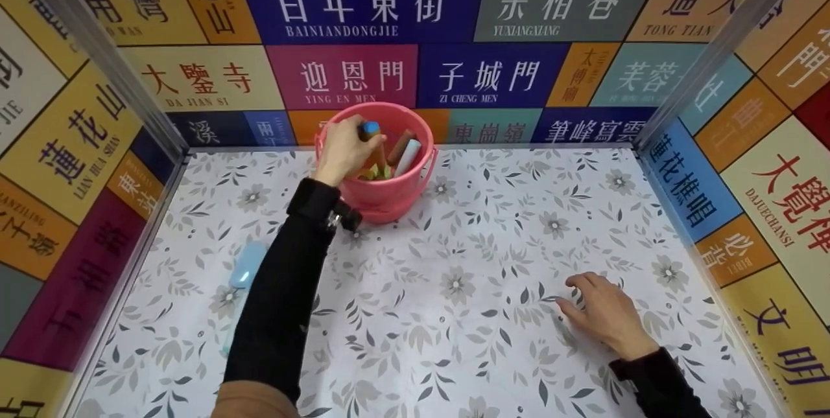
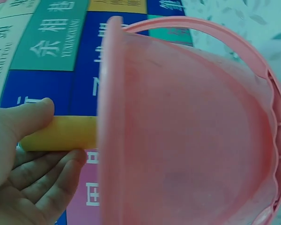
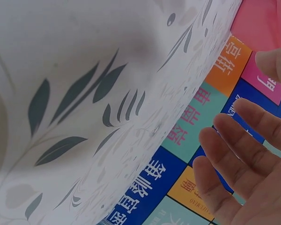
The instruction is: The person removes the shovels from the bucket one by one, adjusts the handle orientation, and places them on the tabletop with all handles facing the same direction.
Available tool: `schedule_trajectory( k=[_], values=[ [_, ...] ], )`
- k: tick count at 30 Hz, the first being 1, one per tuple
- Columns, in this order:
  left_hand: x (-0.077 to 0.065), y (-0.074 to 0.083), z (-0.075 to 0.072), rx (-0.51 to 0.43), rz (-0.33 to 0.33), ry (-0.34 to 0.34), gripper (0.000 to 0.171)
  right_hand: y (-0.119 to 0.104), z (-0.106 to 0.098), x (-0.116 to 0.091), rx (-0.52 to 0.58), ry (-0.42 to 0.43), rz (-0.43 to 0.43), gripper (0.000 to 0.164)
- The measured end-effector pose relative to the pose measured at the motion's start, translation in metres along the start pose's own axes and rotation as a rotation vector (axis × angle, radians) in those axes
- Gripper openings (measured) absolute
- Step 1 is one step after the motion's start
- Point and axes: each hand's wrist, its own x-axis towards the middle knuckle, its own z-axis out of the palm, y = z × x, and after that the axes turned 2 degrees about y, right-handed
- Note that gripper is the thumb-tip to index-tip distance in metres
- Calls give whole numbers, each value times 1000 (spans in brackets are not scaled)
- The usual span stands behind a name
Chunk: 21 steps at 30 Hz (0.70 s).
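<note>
A pink bucket (image 1: 382,194) stands against the back wall, its handle hanging down at the side. Over its left rim reaches my left hand (image 1: 343,149), pinching a thick yellow cylinder (image 2: 61,132) between thumb and fingers; a blue end (image 1: 371,127) shows at its top in the head view. The cylinder's lower part is inside the bucket, hidden by the wall in the left wrist view. Beside it in the bucket lean a brown stick (image 1: 400,147) and a pale blue stick (image 1: 408,157). My right hand (image 1: 603,311) hovers over the right of the table, fingers loosely bent, holding nothing.
A light blue object (image 1: 248,264) lies at the left of the table, partly behind my left sleeve. Yellow-green pieces (image 1: 376,173) show low in the bucket. Walls with coloured sign panels (image 1: 343,76) close in the flower-patterned table (image 1: 493,223) at the back and sides.
</note>
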Motion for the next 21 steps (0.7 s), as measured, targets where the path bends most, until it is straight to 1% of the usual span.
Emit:
schedule_trajectory(
  k=[1, 3, 5, 10, 16, 18, 21],
  values=[
    [-9, 10, -9, -14, -11, 21, 37, 0, 0, 0, 1, -3, 3, 29],
    [-22, 23, -21, -52, -34, 54, 39, -1, 0, 0, 4, -7, 9, 29],
    [-27, 25, -26, -92, -53, 99, 39, -2, 0, 0, 8, -7, 13, 29],
    [-35, 17, -32, -192, -78, 221, 36, -3, 1, 1, 13, -3, 13, 30],
    [-46, 3, -42, -314, -131, 331, 35, -5, 0, 4, 23, -21, 27, 31],
    [-50, -1, -45, -368, -157, 369, 34, -5, 0, 5, 33, -22, 28, 30],
    [-55, -6, -50, -499, -202, 420, 31, -5, 1, 5, 52, -14, 19, 30]
  ],
)
